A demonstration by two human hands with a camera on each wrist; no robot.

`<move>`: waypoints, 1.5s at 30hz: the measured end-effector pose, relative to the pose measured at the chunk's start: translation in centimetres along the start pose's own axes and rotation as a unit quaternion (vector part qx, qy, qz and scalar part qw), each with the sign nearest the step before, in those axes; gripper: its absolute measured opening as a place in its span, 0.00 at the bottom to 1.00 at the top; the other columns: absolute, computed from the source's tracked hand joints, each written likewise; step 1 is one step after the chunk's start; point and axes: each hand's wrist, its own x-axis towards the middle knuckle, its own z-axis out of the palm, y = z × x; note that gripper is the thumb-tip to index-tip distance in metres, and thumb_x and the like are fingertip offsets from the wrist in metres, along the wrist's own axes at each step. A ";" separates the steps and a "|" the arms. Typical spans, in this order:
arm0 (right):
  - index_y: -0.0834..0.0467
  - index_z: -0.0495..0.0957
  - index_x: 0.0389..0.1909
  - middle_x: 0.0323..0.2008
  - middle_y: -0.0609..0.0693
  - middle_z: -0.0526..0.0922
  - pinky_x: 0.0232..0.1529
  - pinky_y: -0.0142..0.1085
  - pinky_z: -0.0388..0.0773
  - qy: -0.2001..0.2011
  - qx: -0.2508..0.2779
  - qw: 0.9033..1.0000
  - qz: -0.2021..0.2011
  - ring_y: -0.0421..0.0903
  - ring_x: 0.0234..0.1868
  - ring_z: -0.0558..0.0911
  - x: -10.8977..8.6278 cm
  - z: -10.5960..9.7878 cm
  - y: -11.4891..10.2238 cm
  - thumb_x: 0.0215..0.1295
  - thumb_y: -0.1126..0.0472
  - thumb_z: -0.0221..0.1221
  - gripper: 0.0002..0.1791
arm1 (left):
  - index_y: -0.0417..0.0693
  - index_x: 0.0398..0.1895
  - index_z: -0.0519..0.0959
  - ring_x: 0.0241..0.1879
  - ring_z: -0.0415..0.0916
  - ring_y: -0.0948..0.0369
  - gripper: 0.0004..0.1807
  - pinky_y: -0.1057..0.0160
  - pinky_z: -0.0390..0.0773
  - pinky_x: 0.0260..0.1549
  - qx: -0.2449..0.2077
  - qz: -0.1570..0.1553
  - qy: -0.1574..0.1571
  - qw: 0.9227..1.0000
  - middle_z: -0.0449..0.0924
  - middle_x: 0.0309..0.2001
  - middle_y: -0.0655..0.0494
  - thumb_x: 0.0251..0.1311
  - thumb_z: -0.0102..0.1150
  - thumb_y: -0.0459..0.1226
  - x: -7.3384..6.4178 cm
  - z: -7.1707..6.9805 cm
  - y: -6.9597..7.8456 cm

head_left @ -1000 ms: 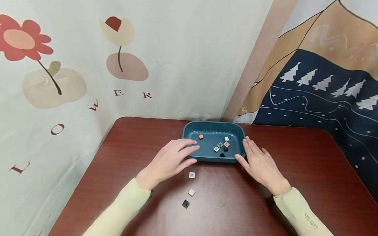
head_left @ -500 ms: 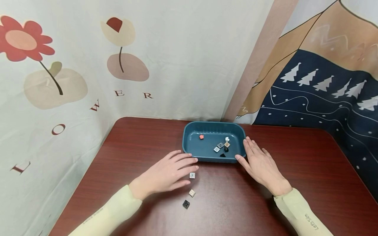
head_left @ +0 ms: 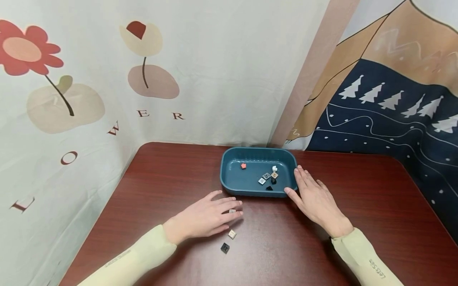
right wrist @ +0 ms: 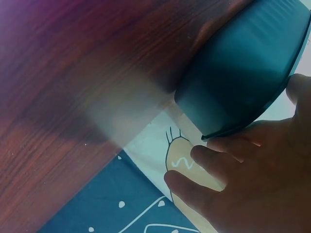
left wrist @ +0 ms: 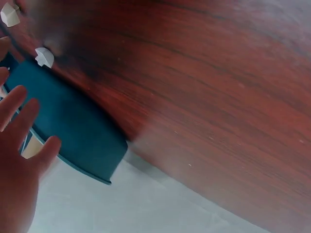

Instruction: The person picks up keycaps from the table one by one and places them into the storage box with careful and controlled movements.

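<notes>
While both hands (head_left: 204,216) (head_left: 316,198), fingers spread, grip nothing, the round-cornered tray (head_left: 237,178) gleams teal.

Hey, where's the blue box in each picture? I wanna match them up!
Head: the box is a bit right of and below the middle, with the right hand at its right end.
Left wrist: the box is on the left, partly behind the left hand.
Right wrist: the box is top right.
Shared landmark: the brown table.
</notes>
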 end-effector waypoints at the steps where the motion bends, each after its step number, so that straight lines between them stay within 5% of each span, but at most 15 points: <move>1: 0.69 0.57 0.78 0.79 0.64 0.56 0.69 0.67 0.62 0.000 0.000 1.000 0.000 0.65 0.77 0.61 0.0 0.0 0.0 0.78 0.35 0.48 0.47 | 0.61 0.64 0.79 0.65 0.74 0.59 0.22 0.46 0.71 0.63 0.000 0.002 0.004 1.000 0.77 0.64 0.59 0.68 0.65 0.47 0.2 0.1 0.1; 5: 0.69 0.58 0.78 0.79 0.65 0.57 0.69 0.67 0.62 0.003 -0.001 1.000 -0.002 0.65 0.77 0.61 0.0 0.0 0.0 0.78 0.35 0.48 0.46 | 0.60 0.61 0.81 0.59 0.78 0.59 0.17 0.50 0.75 0.59 0.004 0.012 0.012 1.000 0.79 0.60 0.59 0.70 0.63 0.42 0.8 0.4 0.4; 13: 0.70 0.59 0.77 0.78 0.66 0.58 0.68 0.67 0.63 0.009 -0.004 1.000 -0.005 0.66 0.76 0.62 0.0 -0.1 -0.1 0.78 0.36 0.48 0.46 | 0.63 0.57 0.84 0.61 0.77 0.59 0.17 0.54 0.74 0.59 0.020 0.017 -0.026 0.999 0.79 0.62 0.61 0.67 0.65 0.37 1.3 0.6 0.7; 26: 0.70 0.58 0.78 0.79 0.65 0.57 0.68 0.67 0.62 -0.001 0.000 1.000 -0.002 0.66 0.77 0.61 -0.1 -0.4 -0.2 0.78 0.34 0.47 0.46 | 0.59 0.49 0.84 0.50 0.79 0.62 0.13 0.62 0.77 0.50 0.043 0.026 -0.046 0.998 0.81 0.50 0.64 0.64 0.67 0.34 0.4 0.5 0.5; 37: 0.70 0.58 0.78 0.79 0.65 0.56 0.68 0.67 0.62 -0.003 0.006 1.000 -0.001 0.66 0.77 0.61 -0.1 -0.4 -0.2 0.79 0.36 0.48 0.46 | 0.57 0.39 0.84 0.38 0.76 0.63 0.10 0.66 0.77 0.46 0.043 0.015 -0.042 0.998 0.78 0.39 0.65 0.62 0.65 0.30 0.0 0.5 0.6; 45: 0.70 0.57 0.78 0.79 0.65 0.55 0.68 0.68 0.62 -0.007 0.008 1.000 0.004 0.66 0.77 0.59 0.0 -0.3 -0.2 0.78 0.34 0.47 0.47 | 0.55 0.42 0.84 0.39 0.74 0.64 0.12 0.66 0.76 0.49 0.028 0.017 -0.024 0.999 0.77 0.39 0.64 0.60 0.67 0.28 -0.2 -0.6 0.9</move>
